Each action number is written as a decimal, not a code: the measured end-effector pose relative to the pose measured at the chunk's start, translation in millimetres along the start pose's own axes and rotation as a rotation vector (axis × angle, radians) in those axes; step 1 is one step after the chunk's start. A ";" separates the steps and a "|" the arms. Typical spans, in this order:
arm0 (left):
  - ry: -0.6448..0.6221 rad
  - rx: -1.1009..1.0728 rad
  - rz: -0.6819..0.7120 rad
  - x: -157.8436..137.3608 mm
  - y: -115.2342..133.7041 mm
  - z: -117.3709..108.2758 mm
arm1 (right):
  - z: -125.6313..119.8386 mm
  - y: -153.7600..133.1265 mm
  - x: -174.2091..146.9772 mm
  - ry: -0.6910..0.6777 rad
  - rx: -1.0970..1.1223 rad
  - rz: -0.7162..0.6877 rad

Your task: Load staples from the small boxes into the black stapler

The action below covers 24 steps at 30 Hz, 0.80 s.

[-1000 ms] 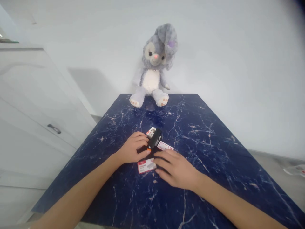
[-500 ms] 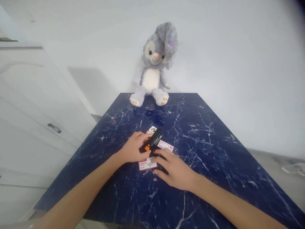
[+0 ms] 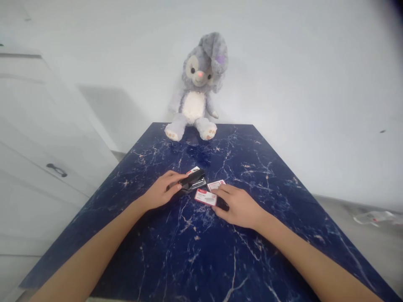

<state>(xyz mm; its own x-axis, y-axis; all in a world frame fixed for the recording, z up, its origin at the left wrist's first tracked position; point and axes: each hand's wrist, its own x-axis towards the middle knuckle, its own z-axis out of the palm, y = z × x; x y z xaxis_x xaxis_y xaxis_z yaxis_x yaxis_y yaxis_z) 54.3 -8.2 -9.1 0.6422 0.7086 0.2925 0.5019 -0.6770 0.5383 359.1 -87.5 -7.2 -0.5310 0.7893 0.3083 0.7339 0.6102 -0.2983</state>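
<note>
A black stapler (image 3: 192, 181) lies slantwise on the blue marble-patterned table, its metal strip facing right. My left hand (image 3: 163, 189) is closed on its near left end, thumb below and fingers above. My right hand (image 3: 239, 205) grips a small red-and-white staple box (image 3: 206, 197) by its right end. Under that palm a black object (image 3: 223, 204) shows in part; its kind is hidden. Just behind lies another red-and-white box (image 3: 215, 185), partly covered by my right fingers. A white card or box (image 3: 192, 170) with a red mark shows behind the stapler.
A grey plush rabbit (image 3: 195, 90) sits at the table's far edge against the white wall. A white cabinet (image 3: 47, 138) with a dark handle (image 3: 56, 170) stands on the left. On the floor at right lies a clear plastic item (image 3: 376, 218).
My hands have moved apart. The stapler has shifted left and turned flatter with my left hand. The front staple box has moved right and away from me with my right hand.
</note>
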 end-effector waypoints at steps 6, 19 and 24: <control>0.220 0.105 0.265 0.5 18.1 5.3 | -3.9 -7.8 2.2 0.123 0.192 -0.056; 0.088 -1.139 -0.206 -3.9 62.1 45.0 | 6.8 -14.7 1.5 0.350 0.296 -0.126; 0.071 -1.107 -0.348 -1.4 55.3 45.5 | 7.3 -11.2 -0.3 0.351 0.348 -0.098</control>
<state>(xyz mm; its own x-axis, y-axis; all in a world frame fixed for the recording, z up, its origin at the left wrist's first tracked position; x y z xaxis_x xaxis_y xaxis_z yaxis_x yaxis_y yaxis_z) 107.5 -55.7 -15.7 0.5174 0.8556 0.0181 -0.1585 0.0750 0.9845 348.0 -94.1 -10.6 -0.3719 0.6930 0.6176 0.4710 0.7142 -0.5177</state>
